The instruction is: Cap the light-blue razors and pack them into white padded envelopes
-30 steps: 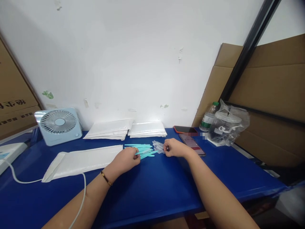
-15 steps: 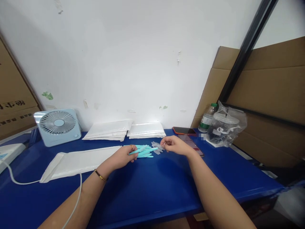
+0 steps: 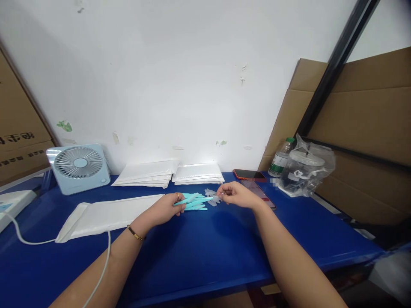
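Observation:
My left hand is closed on a slim turquoise stick, held nearly level and pointing right. Beneath it on the blue table lies a pile of similar turquoise sticks. My right hand pinches a small clear plastic cap at the stick's tip; whether the tip is inside the cap is too small to tell. Several loose clear caps lie between my hands, partly behind the held one. A long white padded mailer lies flat by my left forearm.
White padded mailers are stacked along the wall, with another stack alongside. A light-blue fan stands left. A white cable crosses my left forearm. Two phones, a bottle and a bagged cup are right.
The cap in my right hand now meets the tip of the turquoise stick in my left hand. Both hands have stayed almost in place; the view has shifted slightly.

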### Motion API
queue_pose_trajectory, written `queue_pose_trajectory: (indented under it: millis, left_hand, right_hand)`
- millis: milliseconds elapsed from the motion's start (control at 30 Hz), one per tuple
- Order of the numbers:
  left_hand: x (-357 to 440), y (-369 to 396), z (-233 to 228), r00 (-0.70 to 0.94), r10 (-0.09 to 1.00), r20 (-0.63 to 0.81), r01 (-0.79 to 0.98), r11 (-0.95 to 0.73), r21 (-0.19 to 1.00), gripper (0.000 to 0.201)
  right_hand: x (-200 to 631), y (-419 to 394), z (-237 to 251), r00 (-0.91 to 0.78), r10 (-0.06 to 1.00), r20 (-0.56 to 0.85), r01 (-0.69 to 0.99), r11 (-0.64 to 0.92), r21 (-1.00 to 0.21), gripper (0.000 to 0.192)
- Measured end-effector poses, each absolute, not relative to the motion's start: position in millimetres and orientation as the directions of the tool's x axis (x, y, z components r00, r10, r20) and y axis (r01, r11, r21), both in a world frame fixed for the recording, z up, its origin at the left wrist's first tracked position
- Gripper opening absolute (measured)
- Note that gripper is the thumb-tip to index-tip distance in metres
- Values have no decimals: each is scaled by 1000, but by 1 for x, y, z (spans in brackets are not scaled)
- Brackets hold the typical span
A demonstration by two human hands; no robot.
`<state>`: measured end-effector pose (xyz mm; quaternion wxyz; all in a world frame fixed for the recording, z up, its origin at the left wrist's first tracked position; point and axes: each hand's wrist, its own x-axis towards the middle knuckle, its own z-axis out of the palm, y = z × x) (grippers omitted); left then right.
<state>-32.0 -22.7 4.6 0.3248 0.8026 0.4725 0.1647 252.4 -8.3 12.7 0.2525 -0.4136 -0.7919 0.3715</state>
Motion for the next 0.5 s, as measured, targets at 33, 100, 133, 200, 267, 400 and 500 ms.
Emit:
queue_pose_trajectory:
  millis: [33,100,133,200,267,400,500]
  left_hand:
    - [-32,-22,3,502,864,-45,651,-343,677,28]
    - [-32,-21,2,507,860,-51,654,-346,673,29]
    - [-32,-21,2,508,860,-52,655,-346,672,29]
    - [-31,-22,3,503,863,-51,654,-341,675,29]
    - [-31,-23,4,493,869,-54,655,-329,680,29]
    - [-30,-25,7,491,869,-63,665,-327,671,28]
    - [-31,-24,7,497,865,-68,668,-331,666,28]
  right_hand:
    - [252,-8,13,-537,839,90,459,380,-803,16]
    - [252,-9,14,-551,831,80,453,379,-807,15]
    - [251,-9,14,-553,830,76,454,376,-808,15]
    - [250,-9,14,-542,837,76,455,369,-810,15]
    - [250,-9,14,-522,848,93,450,366,-814,14]
    - [247,-10,13,-539,836,104,442,386,-810,15]
    - [245,-10,12,-568,818,94,445,401,-801,16]
